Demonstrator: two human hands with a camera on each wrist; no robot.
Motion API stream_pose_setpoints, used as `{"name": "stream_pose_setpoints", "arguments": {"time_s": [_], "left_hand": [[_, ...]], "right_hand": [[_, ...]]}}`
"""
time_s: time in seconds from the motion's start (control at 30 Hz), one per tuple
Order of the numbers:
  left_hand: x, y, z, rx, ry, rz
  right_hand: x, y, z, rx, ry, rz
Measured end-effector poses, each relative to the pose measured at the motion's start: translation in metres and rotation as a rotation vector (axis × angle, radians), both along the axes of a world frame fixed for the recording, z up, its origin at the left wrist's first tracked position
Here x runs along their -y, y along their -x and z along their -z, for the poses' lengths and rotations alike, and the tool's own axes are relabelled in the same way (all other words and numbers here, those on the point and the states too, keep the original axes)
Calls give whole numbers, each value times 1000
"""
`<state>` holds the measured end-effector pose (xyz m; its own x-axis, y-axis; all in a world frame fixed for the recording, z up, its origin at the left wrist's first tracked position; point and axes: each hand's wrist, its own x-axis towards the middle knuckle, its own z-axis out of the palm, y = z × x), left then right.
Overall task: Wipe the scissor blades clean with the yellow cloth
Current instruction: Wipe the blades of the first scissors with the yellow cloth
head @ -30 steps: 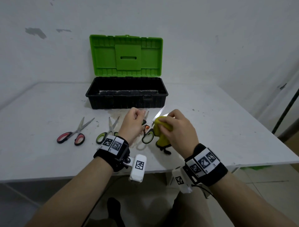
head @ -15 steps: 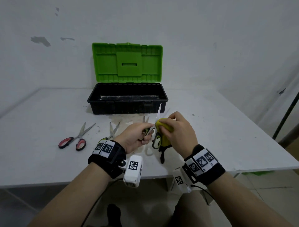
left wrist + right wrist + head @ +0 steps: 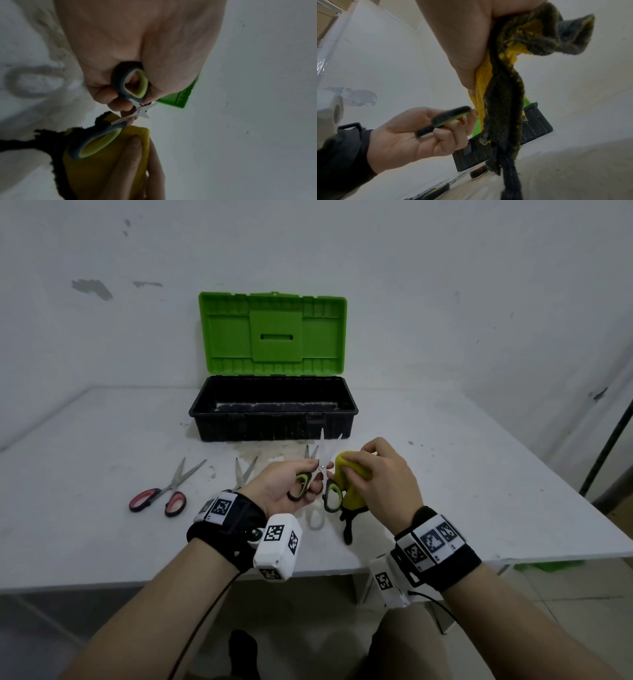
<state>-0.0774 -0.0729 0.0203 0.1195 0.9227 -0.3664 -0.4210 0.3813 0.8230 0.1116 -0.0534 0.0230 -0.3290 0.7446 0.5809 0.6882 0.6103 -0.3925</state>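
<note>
Held above the surface (image 3: 102,508), in front of the open toolbox (image 3: 274,419): green-handled scissors (image 3: 322,474), blades spread and pointing up. Left hand (image 3: 281,491) curled round one handle loop, fingers near the pivot. Right hand (image 3: 380,477) bunched round the yellow cloth (image 3: 352,474), just beside the blades; cannot tell whether touching the steel.

Best done by folding the cloth over one blade near the pivot, pinching flat on both faces, then drawing toward the tip, away from the edge, never along it. Keep the left grip firm so the blades cannot snap together. Repeat on the other blade with a fresh patch of cloth.

No brand or readable writing; only square black-and-white markers on the wristbands (image 3: 219,508).
</note>
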Motion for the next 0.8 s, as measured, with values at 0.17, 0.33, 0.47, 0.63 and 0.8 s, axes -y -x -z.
{"name": "stream_pose_setpoints", "arguments": {"time_s": [0.17, 0.33, 0.47, 0.63, 0.8], "left_hand": [[-1, -1, -1, 51, 17, 49], [0, 2, 0, 78, 35, 47], [0, 6, 3, 79, 10, 10], [0, 7, 3, 16, -48, -55], [-2, 5, 4, -69, -39, -128]], "right_hand": [[2, 6, 0, 6, -16, -34], [-3, 3, 1, 5, -4, -3], [-8, -2, 2, -6, 4, 33], [-9, -2, 0, -13, 9, 48], [-8, 3, 4, -19, 16, 28]]}}
